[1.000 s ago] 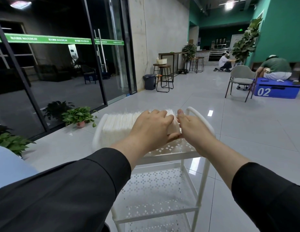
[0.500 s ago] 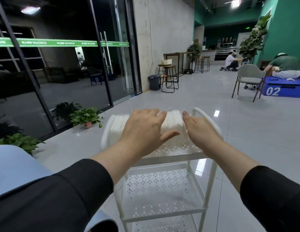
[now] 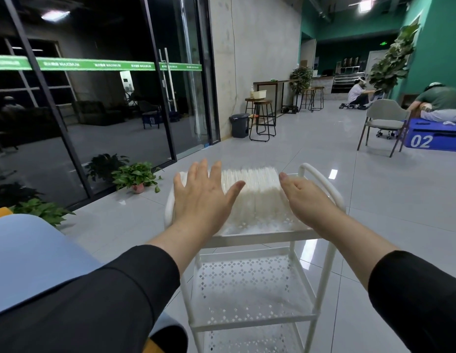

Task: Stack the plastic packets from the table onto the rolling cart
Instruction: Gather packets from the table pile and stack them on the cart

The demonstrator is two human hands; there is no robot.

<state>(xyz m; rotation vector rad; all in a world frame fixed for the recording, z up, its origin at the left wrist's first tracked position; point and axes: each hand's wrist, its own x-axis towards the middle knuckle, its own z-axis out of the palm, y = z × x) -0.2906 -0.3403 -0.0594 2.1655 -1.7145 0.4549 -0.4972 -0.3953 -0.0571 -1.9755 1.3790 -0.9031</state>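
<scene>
A row of white plastic packets (image 3: 255, 192) stands on edge on the top shelf of the white rolling cart (image 3: 321, 179). My left hand (image 3: 204, 197) hovers over the left part of the row, fingers spread and straight, hiding the packets under it. To the right of the row is my right hand (image 3: 303, 197), fingers straight and pointing forward, its thumb side next to the last packet. Neither hand holds anything.
A light blue table (image 3: 30, 256) lies at my lower left. Potted plants (image 3: 136, 178) stand along the glass wall to the left. Stools (image 3: 262, 118), a bin (image 3: 239, 124), a grey chair (image 3: 385, 123) and a blue box (image 3: 435, 137) are farther off, with people near them.
Both hands have let go of the packet row and opened; the left fingers lifted and spread, and the hands drew apart. The view has tilted, bringing the cart lower.
</scene>
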